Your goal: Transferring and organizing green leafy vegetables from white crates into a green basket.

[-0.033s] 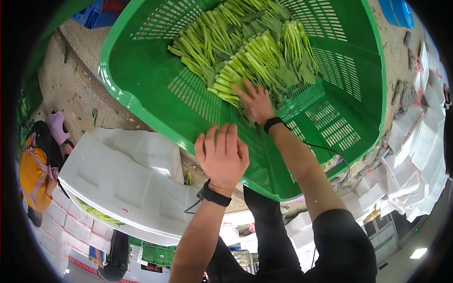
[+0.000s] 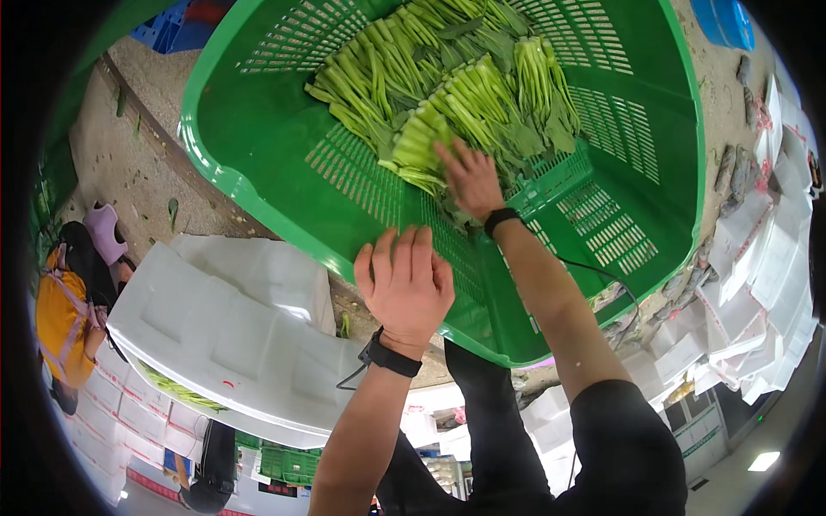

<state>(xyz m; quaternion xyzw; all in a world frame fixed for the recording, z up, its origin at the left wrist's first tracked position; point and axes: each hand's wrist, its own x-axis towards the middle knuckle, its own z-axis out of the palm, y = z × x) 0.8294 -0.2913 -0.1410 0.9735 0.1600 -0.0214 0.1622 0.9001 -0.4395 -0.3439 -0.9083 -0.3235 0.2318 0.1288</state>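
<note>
A big green plastic basket [image 2: 284,185] with slotted walls holds bundles of leafy green stalks [image 2: 379,73], laid side by side with their cut ends toward the left. Inside it, my right hand [image 2: 471,181] is open, fingers spread and slightly blurred, at the lower edge of the nearest bundle [image 2: 469,103]. Whether its fingertips touch the stalks I cannot tell. My left hand [image 2: 403,288] lies over the basket's near rim, fingers stretched out and holding nothing loose. Both wrists wear black bands, each with a thin cable.
White foam boxes [image 2: 232,327] stand left of the basket, with more [image 2: 740,292] piled along the right. A blue container [image 2: 723,21] is at the far right, a blue crate [image 2: 176,30] at the far left. A person in yellow [image 2: 64,318] is at the left edge.
My right hand has shifted slightly to the right along the edge of the bundle. My left hand and the basket keep their places.
</note>
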